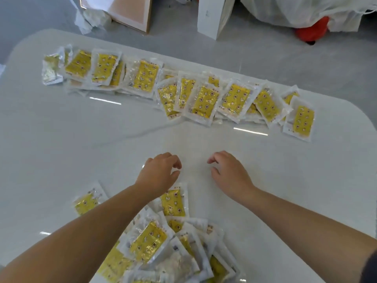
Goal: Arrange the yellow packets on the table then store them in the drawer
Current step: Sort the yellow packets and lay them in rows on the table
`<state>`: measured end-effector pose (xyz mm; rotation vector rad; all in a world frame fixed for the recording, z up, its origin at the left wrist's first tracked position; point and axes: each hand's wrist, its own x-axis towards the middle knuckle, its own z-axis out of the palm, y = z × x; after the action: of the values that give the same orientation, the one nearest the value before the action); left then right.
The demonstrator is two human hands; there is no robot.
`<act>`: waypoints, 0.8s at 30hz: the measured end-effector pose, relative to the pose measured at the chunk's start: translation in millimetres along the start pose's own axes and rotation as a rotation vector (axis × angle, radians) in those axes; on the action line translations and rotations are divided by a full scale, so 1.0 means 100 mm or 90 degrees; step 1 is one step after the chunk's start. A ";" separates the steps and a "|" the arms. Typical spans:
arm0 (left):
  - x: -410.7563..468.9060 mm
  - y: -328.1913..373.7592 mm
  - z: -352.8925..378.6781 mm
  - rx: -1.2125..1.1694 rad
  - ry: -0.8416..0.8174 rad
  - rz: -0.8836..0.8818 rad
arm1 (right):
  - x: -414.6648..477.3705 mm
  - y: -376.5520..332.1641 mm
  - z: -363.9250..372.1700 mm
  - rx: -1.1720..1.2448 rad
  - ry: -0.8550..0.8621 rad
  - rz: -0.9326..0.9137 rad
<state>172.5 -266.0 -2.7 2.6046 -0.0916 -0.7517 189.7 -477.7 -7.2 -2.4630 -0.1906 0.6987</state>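
**Both hands empty over a table of yellow packets**

Everything sits on or around the white table point(61, 150), glossy and round-cornered. Along its far side runs a long row of yellow packets point(206, 100), overlapping like loose shingles and slanting from the table's far left corner towards its right edge. The row starts at the left with a crumpled silvery packet point(50, 70), and the end packet point(301, 120) lies at a slight tilt near the right rim.

At the table's near edge, a single packet point(87, 203) lies a little left of the person's left forearm. The left hand point(161, 172) is over the middle of the table, palm down, fingers loosely curled and holding nothing. Its wrist crosses above another packet point(173, 202) at the top of a jumbled heap of packets point(163, 242), which spreads to the table's near edge. The right hand point(228, 172) is just beside the left over bare tabletop, also palm down, slack and empty. I cannot tell whether either hand's fingertips touch the surface.

Beyond the table's far edge, on the grey floor, I see some crumpled white wrapping point(89, 19), a wood-edged panel point(130, 11) leaning upright, a white box point(212, 17), and white sheeting point(306, 9) draped over something red point(312, 31).
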 end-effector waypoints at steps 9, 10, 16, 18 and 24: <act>-0.48 -0.10 0.41 0.129 -0.028 -0.017 | -0.59 -0.12 0.56 -0.013 -0.268 0.082; -0.46 -0.09 0.43 0.133 -0.019 -0.022 | -0.61 -0.12 0.57 -0.019 -0.281 0.083; -0.35 -0.07 0.47 0.163 -0.036 -0.027 | -0.66 -0.14 0.68 -0.092 -0.318 0.044; -0.36 -0.09 0.46 0.130 -0.053 -0.016 | -0.65 -0.15 0.72 -0.146 -0.317 0.016; -0.48 -0.28 0.33 0.003 -0.210 -0.003 | -0.63 -0.18 0.68 -0.164 -0.322 0.019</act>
<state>113.4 -245.0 -15.6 2.4619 -0.1832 -1.1772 100.7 -447.7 -16.7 -2.4795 -0.4602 1.3786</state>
